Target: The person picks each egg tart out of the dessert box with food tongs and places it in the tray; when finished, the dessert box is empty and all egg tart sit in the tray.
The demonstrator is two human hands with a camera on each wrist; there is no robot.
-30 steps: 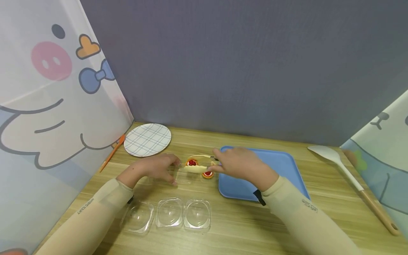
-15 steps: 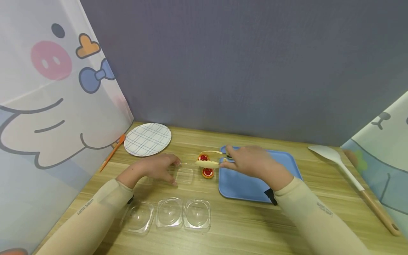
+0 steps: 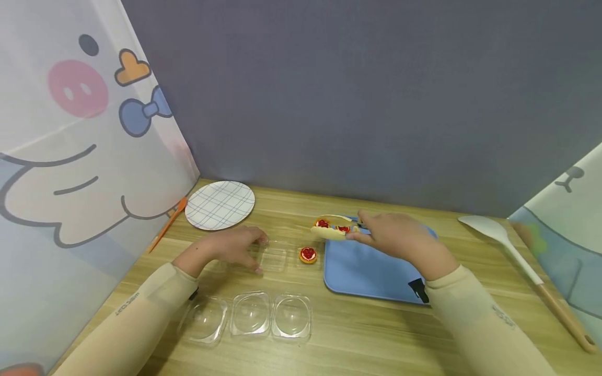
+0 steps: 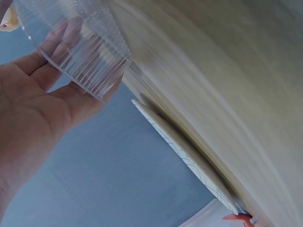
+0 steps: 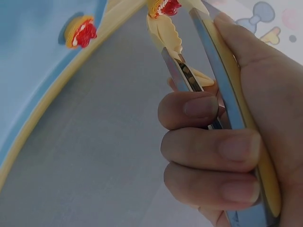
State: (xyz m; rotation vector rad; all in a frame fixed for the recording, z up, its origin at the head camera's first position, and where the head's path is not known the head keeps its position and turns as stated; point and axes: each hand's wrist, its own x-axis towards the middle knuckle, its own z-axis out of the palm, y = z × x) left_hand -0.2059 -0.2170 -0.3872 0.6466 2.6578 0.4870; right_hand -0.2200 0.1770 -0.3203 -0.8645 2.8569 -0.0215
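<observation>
My right hand (image 3: 392, 235) grips a pair of tongs (image 5: 227, 80) with cream scalloped tips. Between the tips is a small red-topped tart (image 3: 322, 223), raised near the left back corner of the blue tray (image 3: 362, 277). Another tart (image 5: 81, 32) lies on the tray, seen between the tongs' arms in the head view. My left hand (image 3: 232, 246) holds the edge of a clear ribbed plastic container (image 4: 90, 52), with fingers behind its wall. To the right of that hand, a third tart (image 3: 308, 255) sits in clear plastic.
Three clear domed plastic pieces (image 3: 251, 313) stand in a row at the front. A checked plate (image 3: 220, 205) and an orange utensil (image 3: 166, 225) lie at the back left. A large white spoon with a wooden handle (image 3: 562, 313) lies along the right side.
My right hand has moved right and slightly back with the tongs, carrying the tart from beside my left hand to the tray's corner. My left hand has stayed put.
</observation>
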